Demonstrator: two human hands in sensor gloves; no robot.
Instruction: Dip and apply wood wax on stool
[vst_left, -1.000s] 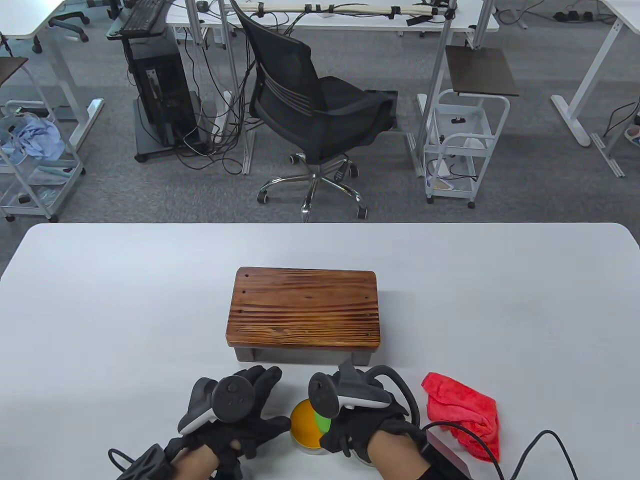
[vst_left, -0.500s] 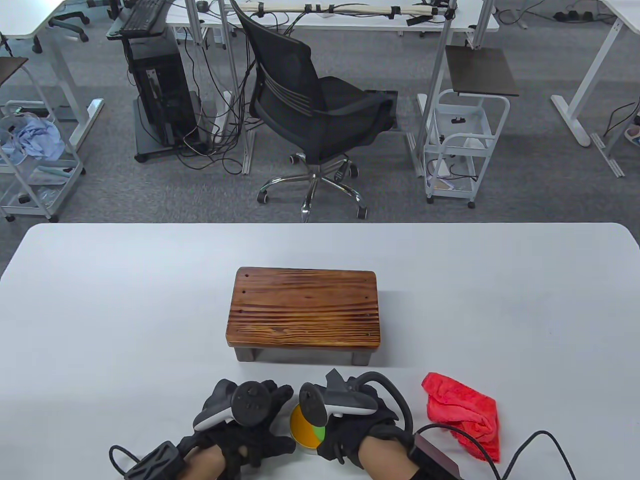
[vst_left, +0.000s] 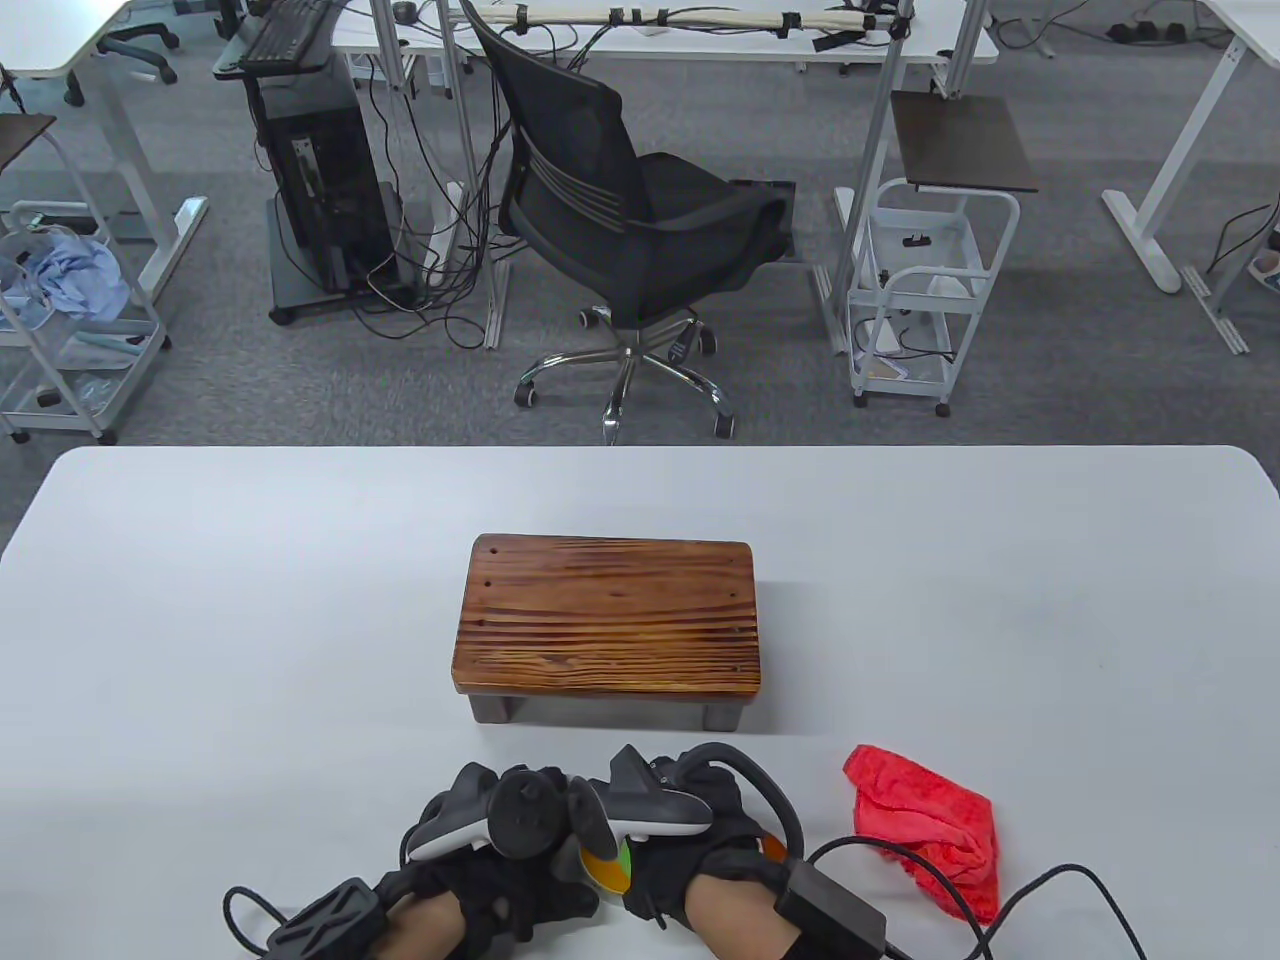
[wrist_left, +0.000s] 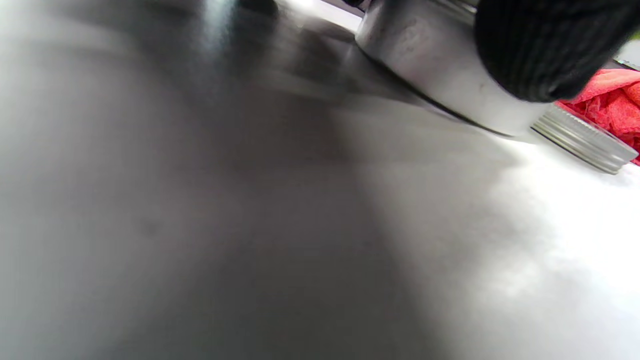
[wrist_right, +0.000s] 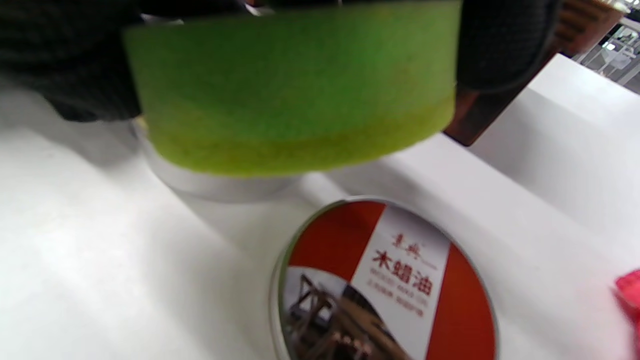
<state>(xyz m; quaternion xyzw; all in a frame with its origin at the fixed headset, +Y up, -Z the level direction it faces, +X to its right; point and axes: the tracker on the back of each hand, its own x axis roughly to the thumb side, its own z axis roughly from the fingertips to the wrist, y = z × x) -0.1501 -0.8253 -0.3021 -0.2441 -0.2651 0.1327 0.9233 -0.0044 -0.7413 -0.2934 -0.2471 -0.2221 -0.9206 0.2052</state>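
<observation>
The wooden stool (vst_left: 610, 620) stands at the table's middle. Just in front of it, near the table's front edge, is the open wax tin (vst_left: 603, 872) with orange wax in it. My left hand (vst_left: 500, 865) holds the tin: in the left wrist view a gloved finger (wrist_left: 545, 45) lies on its silver wall (wrist_left: 440, 65). My right hand (vst_left: 690, 855) grips a green sponge (vst_left: 623, 858) over the tin. In the right wrist view the sponge (wrist_right: 295, 95) hangs just above the tin's rim (wrist_right: 215, 187), its lower edge tinted yellow.
The tin's lid (wrist_right: 385, 285), red and white with printed text, lies flat on the table right of the tin; it also shows in the left wrist view (wrist_left: 580, 137). A crumpled red cloth (vst_left: 930, 840) lies further right. Glove cables trail along the front edge.
Both hands have moved together and drawn back toward the front edge. The left hand has closed onto the tin. The sponge and trackers now hide most of the wax.
</observation>
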